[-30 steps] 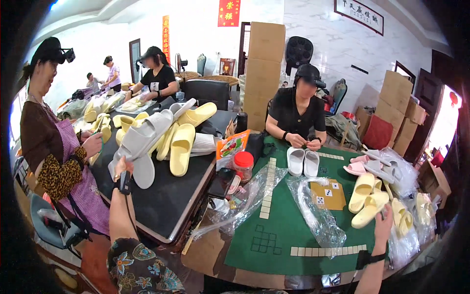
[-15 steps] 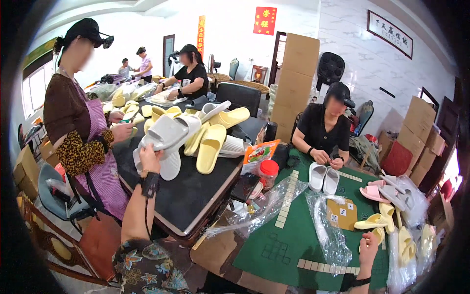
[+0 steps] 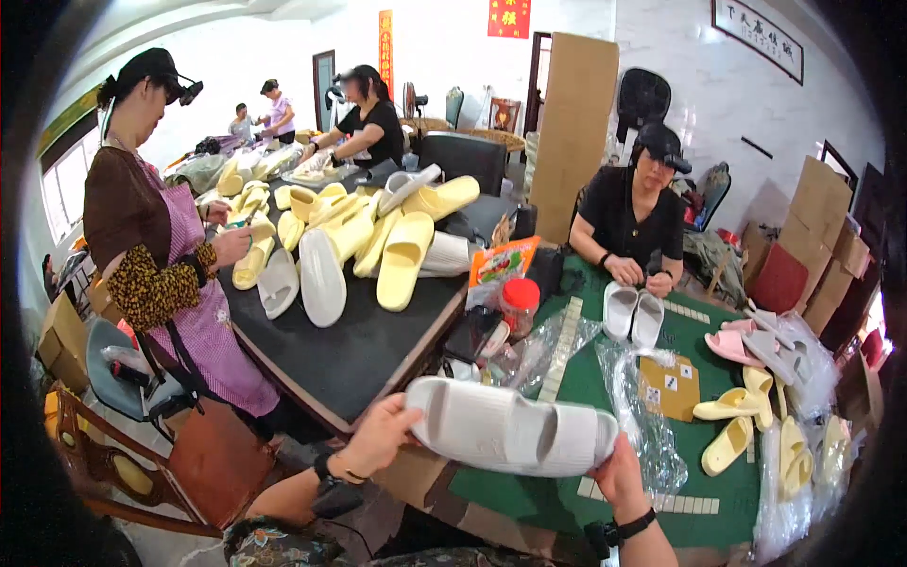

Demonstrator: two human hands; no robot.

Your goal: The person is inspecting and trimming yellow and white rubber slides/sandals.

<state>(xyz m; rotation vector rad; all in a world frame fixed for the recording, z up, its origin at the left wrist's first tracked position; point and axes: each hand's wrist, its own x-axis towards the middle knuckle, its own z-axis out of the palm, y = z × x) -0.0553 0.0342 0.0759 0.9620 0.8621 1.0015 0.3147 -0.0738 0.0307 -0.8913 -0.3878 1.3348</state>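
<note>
Clearly, the light grey slide slipper is held in the air in front of the wearer, lying roughly crosswise over the near edge of the green tabletop. The left hand is closed on its left end, thumb uppermost; the right hand grips the strap-side end, fingers curled around it. On the green surface beyond are a clear plastic bag, a brown cardboard piece and yellow slippers. A co-worker in black sits behind a grey pair. Leftward, a black-topped table bears a heap of mostly yellow slippers.
</note>
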